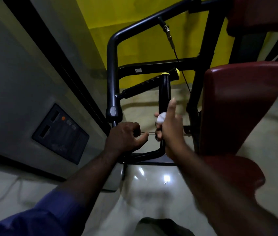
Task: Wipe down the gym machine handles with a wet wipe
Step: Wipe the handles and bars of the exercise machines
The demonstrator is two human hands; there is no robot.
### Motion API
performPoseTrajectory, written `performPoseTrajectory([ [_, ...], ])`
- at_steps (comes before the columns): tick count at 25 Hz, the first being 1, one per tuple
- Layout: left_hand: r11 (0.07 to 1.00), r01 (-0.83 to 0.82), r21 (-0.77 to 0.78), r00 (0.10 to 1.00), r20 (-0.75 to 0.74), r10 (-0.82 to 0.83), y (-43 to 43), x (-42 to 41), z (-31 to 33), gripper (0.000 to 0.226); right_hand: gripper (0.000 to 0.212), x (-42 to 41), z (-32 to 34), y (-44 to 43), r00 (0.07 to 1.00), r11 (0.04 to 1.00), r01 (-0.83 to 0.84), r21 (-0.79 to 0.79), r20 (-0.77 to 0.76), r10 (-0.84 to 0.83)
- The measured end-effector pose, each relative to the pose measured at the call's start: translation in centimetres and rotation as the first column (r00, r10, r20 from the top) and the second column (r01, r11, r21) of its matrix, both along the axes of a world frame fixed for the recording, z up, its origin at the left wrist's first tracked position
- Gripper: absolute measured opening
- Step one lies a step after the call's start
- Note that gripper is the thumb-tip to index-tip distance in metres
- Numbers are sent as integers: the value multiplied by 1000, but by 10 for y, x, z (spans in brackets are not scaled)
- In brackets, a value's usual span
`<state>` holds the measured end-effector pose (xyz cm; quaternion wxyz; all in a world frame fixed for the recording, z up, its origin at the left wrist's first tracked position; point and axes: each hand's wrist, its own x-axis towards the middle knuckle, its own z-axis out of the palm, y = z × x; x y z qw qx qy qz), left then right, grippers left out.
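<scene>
A black upright handle (164, 92) with a yellow cap stands in the middle of the gym machine. My right hand (170, 128) is wrapped around its lower part, pressing a small bunched white wet wipe (161, 117) against the bar, with the thumb raised. Behind it a second black ribbed handle (149, 83) with a yellow end slants up to the right. My left hand (124, 138) hovers just left of the upright handle, fingers loosely curled, holding nothing; whether it rests on the black tube below is unclear.
The black machine frame (112, 68) rises on the left, with a thin cable (180, 65) running down behind the handles. Dark red pads (237, 106) fill the right side. A dark switch panel (60, 133) sits in the grey wall at left. Glossy floor lies below.
</scene>
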<state>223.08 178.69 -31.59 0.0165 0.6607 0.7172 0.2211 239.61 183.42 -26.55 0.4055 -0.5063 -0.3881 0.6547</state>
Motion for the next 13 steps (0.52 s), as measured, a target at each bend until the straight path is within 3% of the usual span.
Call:
performPoseTrajectory([
  [2, 1000, 1, 4, 1000, 10, -2, 0, 1, 1, 44, 65, 1, -9, -12, 960, 978, -12, 209, 277, -47],
  [4, 1000, 3, 10, 1000, 2, -3, 0, 1, 1, 44, 47, -5, 4, 16, 857, 931, -69, 359, 500, -129],
  [8, 1000, -8, 9, 1000, 1, 8, -1, 2, 1, 44, 48, -22, 48, 85, 676, 736, -289, 612, 675, -296],
  [9, 1000, -5, 9, 1000, -2, 5, -1, 2, 2, 45, 44, -25, 54, 97, 569, 698, -394, 598, 755, -326],
  [11, 1000, -3, -2, 1000, -10, 3, -1, 2, 2, 46, 36, -30, 67, 117, 397, 726, -514, 457, 877, -272],
  [12, 1000, -5, -14, 1000, -10, 5, -1, 2, 3, 45, 35, -32, 73, 125, 382, 764, -518, 385, 903, -196],
  [13, 1000, -6, -26, 1000, -6, 6, -2, 2, 3, 45, 36, -33, 79, 129, 461, 806, -486, 337, 883, -91],
])
